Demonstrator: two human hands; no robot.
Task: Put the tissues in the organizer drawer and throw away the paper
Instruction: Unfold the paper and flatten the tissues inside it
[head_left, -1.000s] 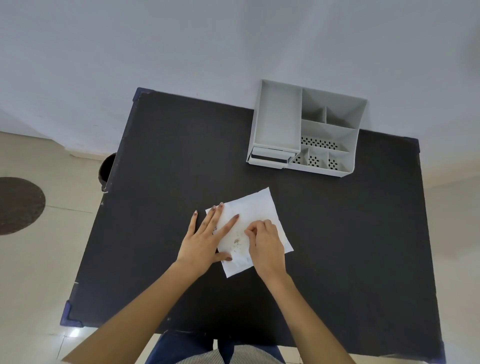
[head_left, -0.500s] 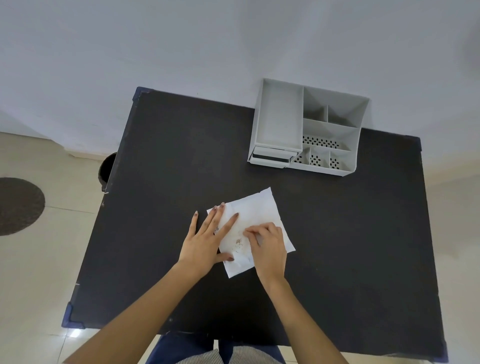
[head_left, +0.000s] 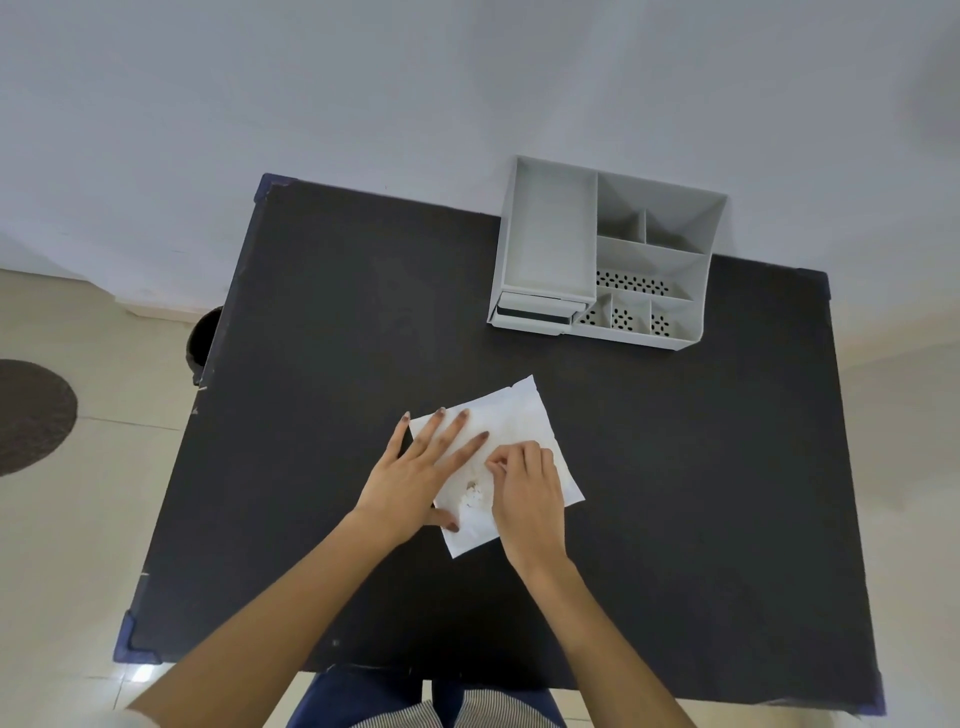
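A white sheet of paper (head_left: 511, 415) lies flat on the black table (head_left: 311, 364), with small pale bits (head_left: 475, 496) near its middle. My left hand (head_left: 421, 473) presses flat on the sheet's left part, fingers spread. My right hand (head_left: 527, 493) rests on the sheet's right part with fingertips pinched together at the paper; what they pinch is too small to tell. A grey desk organizer (head_left: 605, 260) stands at the table's far edge, its small drawer (head_left: 535, 309) at the front left, slightly pulled out.
A dark round bin (head_left: 202, 338) stands on the floor just beyond the table's left edge. A dark round mat (head_left: 31, 415) lies farther left on the tiled floor. A pale wall rises behind the table.
My right hand's fingers have shifted slightly on the paper, now pinched nearer the left hand's index finger. The left hand and the sheet stay put.
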